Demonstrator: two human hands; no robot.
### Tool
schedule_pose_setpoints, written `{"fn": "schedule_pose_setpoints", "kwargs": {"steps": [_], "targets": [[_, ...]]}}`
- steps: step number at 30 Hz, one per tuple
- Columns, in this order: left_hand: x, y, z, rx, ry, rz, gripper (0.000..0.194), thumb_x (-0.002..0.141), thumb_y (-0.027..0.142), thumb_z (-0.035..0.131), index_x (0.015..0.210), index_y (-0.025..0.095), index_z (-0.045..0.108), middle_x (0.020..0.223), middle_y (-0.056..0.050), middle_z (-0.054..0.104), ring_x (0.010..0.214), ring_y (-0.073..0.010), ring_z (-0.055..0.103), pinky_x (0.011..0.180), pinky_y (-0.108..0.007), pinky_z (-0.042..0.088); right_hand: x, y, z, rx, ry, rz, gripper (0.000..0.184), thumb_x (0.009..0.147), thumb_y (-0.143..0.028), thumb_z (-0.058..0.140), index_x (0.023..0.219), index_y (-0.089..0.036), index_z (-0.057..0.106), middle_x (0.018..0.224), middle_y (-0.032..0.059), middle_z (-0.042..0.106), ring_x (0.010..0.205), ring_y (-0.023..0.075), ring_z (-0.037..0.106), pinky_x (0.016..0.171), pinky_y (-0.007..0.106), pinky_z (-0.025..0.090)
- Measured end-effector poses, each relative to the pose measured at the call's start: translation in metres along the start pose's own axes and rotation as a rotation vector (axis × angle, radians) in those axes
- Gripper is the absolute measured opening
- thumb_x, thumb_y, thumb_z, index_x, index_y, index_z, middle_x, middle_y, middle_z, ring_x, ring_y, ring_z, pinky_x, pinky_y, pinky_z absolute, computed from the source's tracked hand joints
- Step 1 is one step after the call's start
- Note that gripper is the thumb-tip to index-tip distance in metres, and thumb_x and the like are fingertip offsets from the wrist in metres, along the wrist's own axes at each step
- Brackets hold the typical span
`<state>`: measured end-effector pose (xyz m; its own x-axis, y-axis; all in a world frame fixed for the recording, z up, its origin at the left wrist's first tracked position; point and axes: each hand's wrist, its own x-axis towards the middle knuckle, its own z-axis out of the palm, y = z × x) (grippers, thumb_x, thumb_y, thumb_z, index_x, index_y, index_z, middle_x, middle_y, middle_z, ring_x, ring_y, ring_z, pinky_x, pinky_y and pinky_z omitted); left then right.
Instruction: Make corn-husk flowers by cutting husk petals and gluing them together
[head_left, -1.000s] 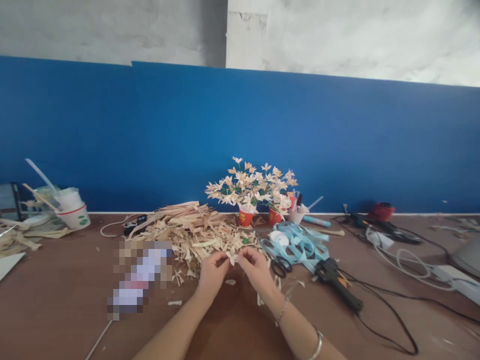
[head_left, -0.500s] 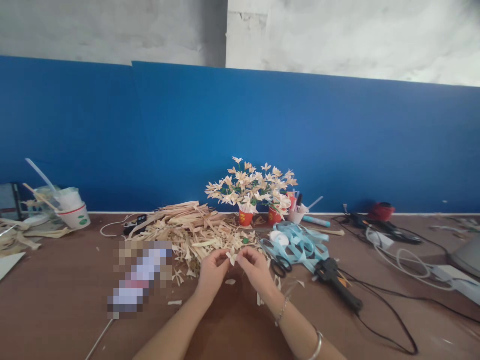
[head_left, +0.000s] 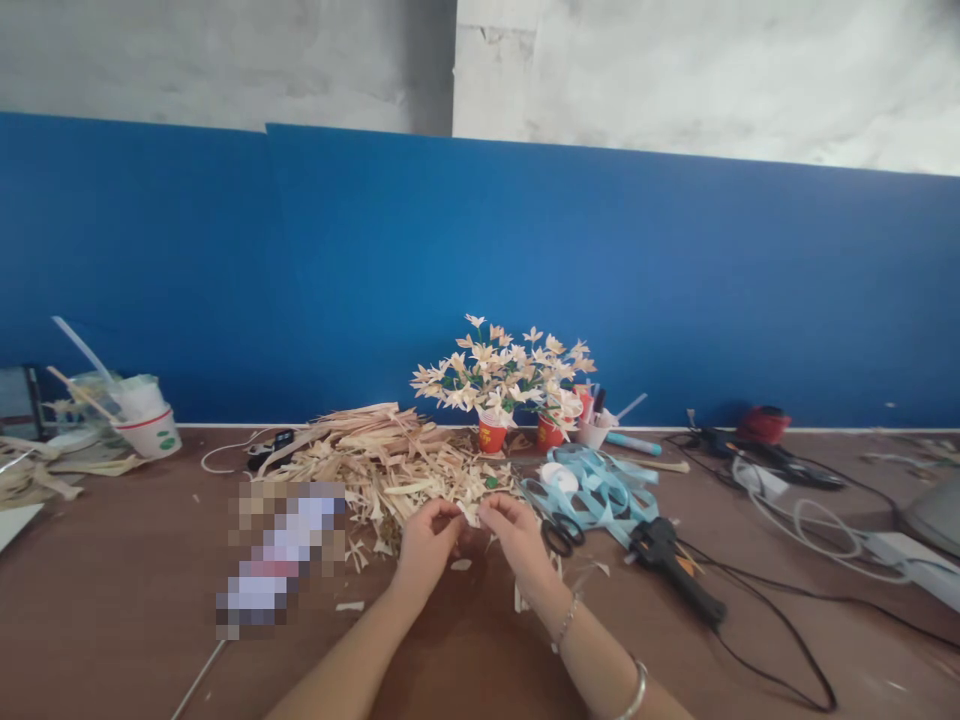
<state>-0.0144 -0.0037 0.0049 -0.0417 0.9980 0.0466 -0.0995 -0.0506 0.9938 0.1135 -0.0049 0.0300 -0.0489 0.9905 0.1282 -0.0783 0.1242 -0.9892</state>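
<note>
Between my fingertips is a small cream flower [head_left: 469, 514] with pointed petals, looking like dried husk. My left hand [head_left: 429, 540] pinches it from the left, and my right hand [head_left: 516, 535] pinches its right side. Both hands are closed, and part of the flower is hidden behind the fingers. Just beyond them spreads a heap of dried husk strips [head_left: 375, 450]. Scissors with black handles [head_left: 562, 534] lie right of my right hand. Behind the heap, finished husk flowers [head_left: 487, 375] rise from red paper cups [head_left: 492, 436].
Tangled light-blue ribbon [head_left: 600, 485] and a black glue gun [head_left: 667, 565] with its cord lie to the right. A blurred-out phone-like object [head_left: 281, 560] with a cable is on the left. White cup [head_left: 148, 435] stands far left; a blue partition [head_left: 225, 280] closes the back.
My fingers have shifted slightly around the flower, whose petals are now turned and more covered. Both hands stay in nearly the same place.
</note>
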Motion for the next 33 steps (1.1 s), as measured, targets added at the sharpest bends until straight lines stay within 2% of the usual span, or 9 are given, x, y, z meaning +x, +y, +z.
{"fn": "schedule_pose_setpoints", "kwargs": {"steps": [13, 17, 19, 22, 24, 26, 27, 30, 33], "targets": [[0.001, 0.001, -0.001, 0.035, 0.019, -0.006, 0.022, 0.066, 0.038, 0.062, 0.070, 0.016, 0.061, 0.047, 0.002, 0.059, 0.040, -0.0118, 0.050, 0.042, -0.022, 0.039, 0.003, 0.004, -0.005, -0.018, 0.090, -0.020, 0.028, 0.071, -0.043, 0.057, 0.064, -0.015, 0.058, 0.054, -0.0019, 0.050, 0.054, 0.0112, 0.043, 0.055, 0.023, 0.033], [0.002, -0.002, -0.002, 0.040, 0.016, 0.019, 0.022, 0.066, 0.037, 0.062, 0.071, 0.016, 0.063, 0.046, 0.002, 0.059, 0.040, -0.0124, 0.052, 0.042, -0.023, 0.040, 0.010, -0.002, -0.015, -0.095, 0.130, -0.048, 0.029, 0.071, -0.043, 0.056, 0.061, -0.016, 0.055, 0.054, -0.0021, 0.050, 0.052, 0.0110, 0.043, 0.052, 0.023, 0.033], [0.002, -0.003, -0.002, 0.044, 0.011, 0.020, 0.022, 0.067, 0.037, 0.062, 0.071, 0.015, 0.063, 0.046, 0.002, 0.059, 0.040, -0.0122, 0.051, 0.041, -0.022, 0.039, 0.015, -0.015, -0.030, -0.225, 0.140, -0.084, 0.026, 0.071, -0.041, 0.056, 0.062, -0.016, 0.056, 0.054, -0.0019, 0.051, 0.052, 0.0114, 0.044, 0.051, 0.023, 0.033], [0.002, -0.002, -0.001, 0.033, 0.012, 0.015, 0.022, 0.067, 0.036, 0.062, 0.072, 0.015, 0.063, 0.046, 0.002, 0.058, 0.039, -0.0119, 0.050, 0.041, -0.022, 0.039, 0.017, -0.039, -0.066, -0.574, 0.083, -0.054, 0.023, 0.071, -0.038, 0.052, 0.066, -0.017, 0.059, 0.058, -0.0001, 0.056, 0.055, 0.0138, 0.048, 0.053, 0.025, 0.035], [0.001, 0.000, 0.000, 0.011, 0.015, 0.020, 0.021, 0.066, 0.035, 0.062, 0.072, 0.015, 0.062, 0.046, 0.002, 0.058, 0.041, -0.0124, 0.051, 0.042, -0.023, 0.041, 0.012, -0.051, -0.098, -0.910, 0.098, 0.016, 0.019, 0.071, -0.033, 0.050, 0.065, -0.018, 0.060, 0.062, 0.0020, 0.060, 0.059, 0.0167, 0.053, 0.057, 0.027, 0.036], [0.000, 0.002, 0.001, -0.010, 0.009, 0.022, 0.021, 0.066, 0.035, 0.061, 0.072, 0.015, 0.062, 0.048, 0.002, 0.059, 0.043, -0.0128, 0.053, 0.043, -0.023, 0.043, 0.002, -0.056, -0.131, -1.218, 0.191, 0.190, 0.016, 0.070, -0.029, 0.050, 0.068, -0.019, 0.063, 0.067, 0.0057, 0.064, 0.063, 0.0203, 0.058, 0.059, 0.029, 0.037], [-0.001, 0.003, 0.002, -0.016, 0.003, 0.020, 0.021, 0.067, 0.035, 0.061, 0.071, 0.015, 0.062, 0.049, 0.001, 0.059, 0.043, -0.0127, 0.053, 0.043, -0.023, 0.043, -0.004, -0.056, -0.147, -1.326, 0.236, 0.293, 0.016, 0.069, -0.028, 0.051, 0.071, -0.019, 0.064, 0.070, 0.0083, 0.065, 0.067, 0.0234, 0.060, 0.060, 0.031, 0.039], [-0.002, 0.005, 0.003, -0.029, -0.017, 0.020, 0.024, 0.067, 0.038, 0.061, 0.069, 0.015, 0.062, 0.051, 0.001, 0.059, 0.043, -0.0120, 0.052, 0.043, -0.023, 0.042, -0.023, -0.042, -0.184, -1.501, 0.342, 0.442, 0.025, 0.068, -0.029, 0.052, 0.087, -0.019, 0.066, 0.089, 0.0165, 0.065, 0.086, 0.0329, 0.061, 0.068, 0.039, 0.042], [-0.002, 0.004, 0.004, -0.045, -0.023, 0.013, 0.025, 0.067, 0.040, 0.061, 0.067, 0.015, 0.061, 0.052, 0.002, 0.059, 0.044, -0.0116, 0.052, 0.043, -0.022, 0.042, -0.035, -0.021, -0.203, -1.581, 0.432, 0.524, 0.032, 0.069, -0.023, 0.049, 0.098, -0.015, 0.061, 0.098, 0.0201, 0.061, 0.096, 0.0366, 0.058, 0.073, 0.043, 0.043]]}}
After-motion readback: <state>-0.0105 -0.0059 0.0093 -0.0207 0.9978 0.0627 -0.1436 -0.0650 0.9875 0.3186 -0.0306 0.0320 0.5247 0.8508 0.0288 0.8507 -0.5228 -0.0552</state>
